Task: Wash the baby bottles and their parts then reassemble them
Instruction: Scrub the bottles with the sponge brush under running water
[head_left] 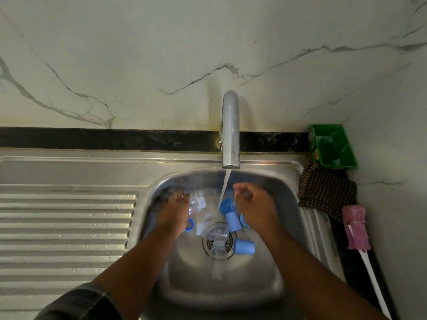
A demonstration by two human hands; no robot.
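Head view: both hands are working low in the steel sink [254,287].
Tap: the tap [228,130] is running, its stream [225,189] falling between the hands.
Left hand: the left hand [175,212] is reaching with fairly straight fingers, tips touching a clear bottle [196,203]; blur is hiding whether it is gripping.
Right hand: the right hand [254,209] is curling its fingers round a small clear part [245,194], just beside the stream.
Loose parts: blue caps [233,222] and a blue ring [189,225] are lying around the drain; another clear bottle [217,243] is lying over it.
Right counter: a green tub [332,148], a checked cloth [325,192] and a pink brush [357,227] are sitting there.
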